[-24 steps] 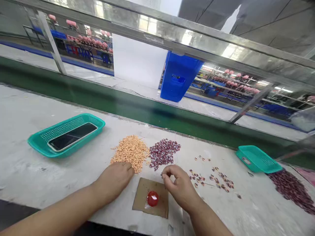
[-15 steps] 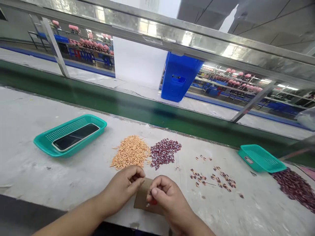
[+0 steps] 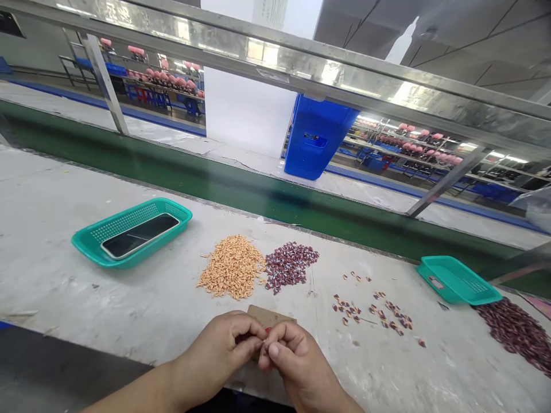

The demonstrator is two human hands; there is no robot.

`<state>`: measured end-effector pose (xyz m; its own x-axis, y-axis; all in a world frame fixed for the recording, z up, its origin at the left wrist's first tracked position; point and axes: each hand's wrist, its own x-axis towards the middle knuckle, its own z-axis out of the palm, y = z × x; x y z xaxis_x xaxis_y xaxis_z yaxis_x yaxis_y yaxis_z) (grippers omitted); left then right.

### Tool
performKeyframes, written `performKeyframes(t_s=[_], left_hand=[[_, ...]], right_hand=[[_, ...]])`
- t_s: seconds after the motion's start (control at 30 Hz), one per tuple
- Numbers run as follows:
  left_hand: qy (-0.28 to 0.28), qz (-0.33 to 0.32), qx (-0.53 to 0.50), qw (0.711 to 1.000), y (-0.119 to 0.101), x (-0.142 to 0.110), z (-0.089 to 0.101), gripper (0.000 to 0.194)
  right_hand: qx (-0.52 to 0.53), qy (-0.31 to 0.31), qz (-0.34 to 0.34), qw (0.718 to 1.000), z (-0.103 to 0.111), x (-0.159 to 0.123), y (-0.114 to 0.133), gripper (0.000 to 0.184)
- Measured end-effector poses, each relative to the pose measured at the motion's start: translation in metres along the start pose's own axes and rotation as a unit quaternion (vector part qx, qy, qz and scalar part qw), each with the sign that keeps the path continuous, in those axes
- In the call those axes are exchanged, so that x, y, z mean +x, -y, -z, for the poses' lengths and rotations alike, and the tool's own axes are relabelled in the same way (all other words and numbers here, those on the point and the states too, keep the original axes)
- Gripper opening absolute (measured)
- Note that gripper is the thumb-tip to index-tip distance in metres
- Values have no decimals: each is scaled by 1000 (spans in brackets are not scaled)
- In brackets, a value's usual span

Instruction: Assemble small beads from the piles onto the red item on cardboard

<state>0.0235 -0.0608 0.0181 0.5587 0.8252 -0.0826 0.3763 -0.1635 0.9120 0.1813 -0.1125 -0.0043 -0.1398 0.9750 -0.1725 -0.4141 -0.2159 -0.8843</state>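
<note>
My left hand and my right hand meet fingertip to fingertip above a brown cardboard square near the front edge of the white worktable. Both hands are pinched shut on something too small to name. A sliver of a red object shows between the fingers. Just beyond the hands lie a heap of small orange pieces and a heap of small dark purple pieces.
A teal basket holding a phone sits at the left. Scattered small pieces lie right of the hands. Another teal basket and a large purple heap are far right. A green conveyor belt runs behind the table.
My left hand left the orange heap and my right hand drew back from the purple heap; both came together over the cardboard, now covering the red object.
</note>
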Motion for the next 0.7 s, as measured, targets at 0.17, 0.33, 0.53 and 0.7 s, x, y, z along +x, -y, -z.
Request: performKeyframes(t_s=[0.17, 0.33, 0.53, 0.7], left_hand=[[38, 53, -181, 981, 6, -3, -8, 6], [33, 70, -317, 945, 18, -3, -13, 15], [31, 76, -326, 942, 21, -3, -16, 17], [30, 79, -329, 941, 18, -2, -19, 16]], right_hand=[[-195, -62, 66, 977, 22, -7, 16, 23], [-480, -96, 180, 853, 40, -3, 14, 9], [-557, -80, 161, 811, 39, 1, 1, 13], [-481, -87, 174, 855, 33, -1, 5, 13]])
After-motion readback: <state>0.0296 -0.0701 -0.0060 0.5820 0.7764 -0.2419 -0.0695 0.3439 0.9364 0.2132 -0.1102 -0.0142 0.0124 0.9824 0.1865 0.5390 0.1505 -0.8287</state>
